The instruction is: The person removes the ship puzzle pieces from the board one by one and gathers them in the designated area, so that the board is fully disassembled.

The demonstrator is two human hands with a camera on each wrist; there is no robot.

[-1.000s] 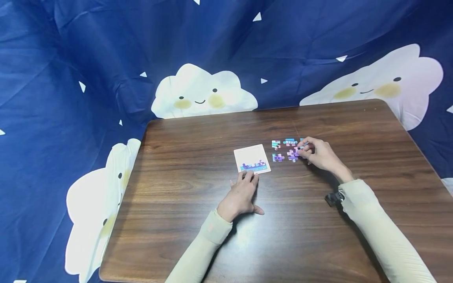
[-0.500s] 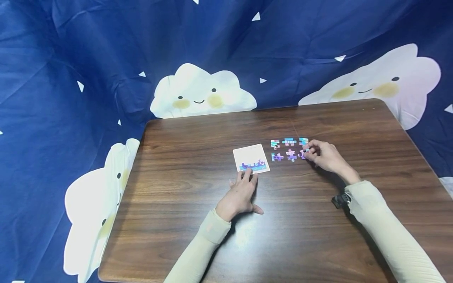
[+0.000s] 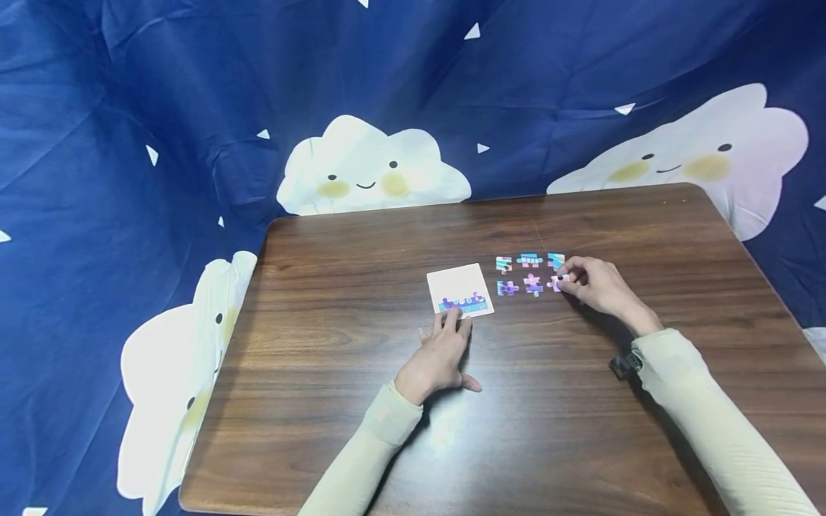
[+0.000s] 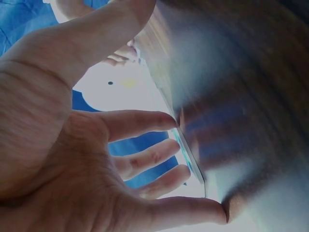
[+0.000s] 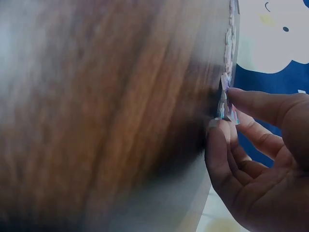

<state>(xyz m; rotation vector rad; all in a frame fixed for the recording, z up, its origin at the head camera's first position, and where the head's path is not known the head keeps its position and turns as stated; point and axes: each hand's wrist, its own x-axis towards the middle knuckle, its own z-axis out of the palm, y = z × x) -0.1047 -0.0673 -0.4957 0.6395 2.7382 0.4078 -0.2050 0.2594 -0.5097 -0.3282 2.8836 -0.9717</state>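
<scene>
In the head view my right hand [image 3: 596,287] pinches a pink and purple jigsaw piece [image 3: 555,284] between thumb and forefinger, at the right end of the lower row of pieces. The right wrist view has the same piece [image 5: 225,99] low over the table, tilted a little. My left hand [image 3: 439,358] lies with fingers spread, its fingertips on the near edge of a square white puzzle board [image 3: 454,281]. Joined purple and blue pieces [image 3: 463,304] fill the board's near strip. The left wrist view shows the straight fingers [image 4: 147,162] along the board's edge [image 4: 195,169].
Loose jigsaw pieces lie in two rows right of the board, among them a blue one [image 3: 530,260], a striped one [image 3: 504,264] and a purple one [image 3: 507,288]. The brown wooden table [image 3: 323,344] ends at a blue curtain [image 3: 516,86].
My right hand has moved right with the pink and purple piece, away from the middle piece of the lower row. The upper right piece has come into sight. My left hand has stayed put.
</scene>
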